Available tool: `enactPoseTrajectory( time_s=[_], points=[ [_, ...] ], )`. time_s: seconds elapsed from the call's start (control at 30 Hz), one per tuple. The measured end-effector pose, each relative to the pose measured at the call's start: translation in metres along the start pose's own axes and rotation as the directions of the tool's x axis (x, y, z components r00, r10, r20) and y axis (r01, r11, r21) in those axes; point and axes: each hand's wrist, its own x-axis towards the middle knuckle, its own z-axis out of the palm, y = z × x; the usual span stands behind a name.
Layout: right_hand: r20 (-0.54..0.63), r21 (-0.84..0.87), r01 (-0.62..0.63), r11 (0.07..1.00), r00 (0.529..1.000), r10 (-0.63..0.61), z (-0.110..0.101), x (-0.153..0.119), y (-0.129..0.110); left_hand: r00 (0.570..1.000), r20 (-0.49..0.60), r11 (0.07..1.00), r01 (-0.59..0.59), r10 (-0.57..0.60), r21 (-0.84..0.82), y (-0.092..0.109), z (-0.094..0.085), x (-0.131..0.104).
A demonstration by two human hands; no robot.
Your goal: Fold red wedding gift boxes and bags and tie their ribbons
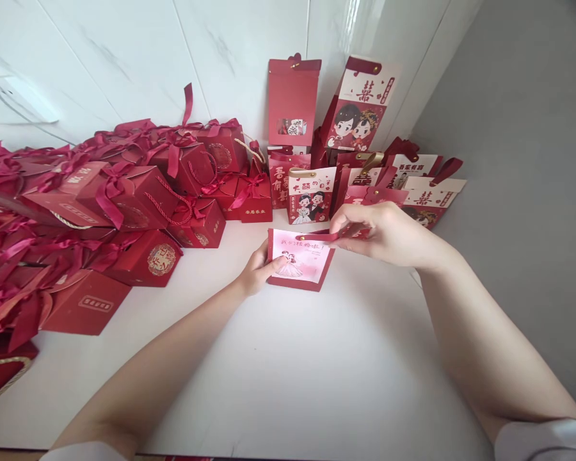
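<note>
Above the white table, my left hand [259,270] grips the left side of a gift box [300,269], its thumb lying across the front. The box has a pink front with a bride-and-groom drawing and red edges. A dark red strap [317,237] runs across its top, fixed by a small gold stud at the left. My right hand [372,230] pinches the strap's right end between thumb and fingers. Just behind the box stands an upright white and red gift box [312,198] with a cartoon couple.
Red ribboned boxes [139,192] are piled along the left. Upright gift boxes stand at the back right, including a plain red box [295,102] and a cartoon-couple box [362,105] on top. A tiled wall [240,57] closes off the back; a grey surface [518,192] lies right.
</note>
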Motion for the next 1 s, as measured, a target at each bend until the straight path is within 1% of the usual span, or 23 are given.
enactPoseTrajectory(
  time_s=[0.13,0.23,0.3,0.47,0.53,0.67,0.73,0.87,0.93,1.0],
  points=[
    [0.100,0.185,-0.033,0.982,0.995,0.014,-0.004,-0.002,0.001,1.000,0.014,0.998,0.010,-0.009,-0.061,0.004,0.004,0.000],
    [0.145,0.251,-0.060,0.966,0.989,0.024,-0.007,-0.002,0.000,0.999,0.048,0.998,0.020,-0.017,-0.060,0.004,0.004,0.000],
    [0.153,0.236,-0.051,0.970,0.988,0.015,-0.008,-0.002,-0.001,0.998,0.065,0.998,0.026,-0.022,-0.059,0.004,0.003,0.000],
    [0.154,0.091,0.035,0.995,0.987,-0.049,-0.010,-0.001,-0.004,0.997,0.079,0.999,0.012,-0.010,-0.030,0.003,0.000,0.000],
    [0.177,0.084,0.046,0.995,0.982,-0.061,-0.010,-0.001,-0.005,0.996,0.088,1.000,0.005,-0.003,-0.019,0.003,0.001,0.000],
    [0.215,0.082,0.029,0.996,0.975,-0.046,-0.010,-0.002,-0.008,0.997,0.081,1.000,0.004,-0.003,-0.015,0.005,0.002,0.000],
    [0.198,0.066,0.024,0.998,0.979,-0.037,-0.010,-0.002,-0.009,0.998,0.069,1.000,0.010,-0.009,-0.018,0.005,0.002,0.000],
    [0.114,0.025,0.022,0.999,0.993,-0.025,-0.008,-0.002,-0.010,0.999,0.038,1.000,0.022,-0.021,-0.016,0.002,-0.001,0.001],
    [0.070,0.022,0.010,1.000,0.998,-0.012,-0.005,-0.002,-0.010,0.999,0.025,1.000,0.020,-0.021,0.023,-0.001,-0.002,0.001],
    [-0.024,0.038,-0.009,0.999,1.000,0.010,0.001,-0.001,-0.011,1.000,0.010,0.995,-0.013,0.012,0.095,-0.003,-0.003,0.000]
  ],
)
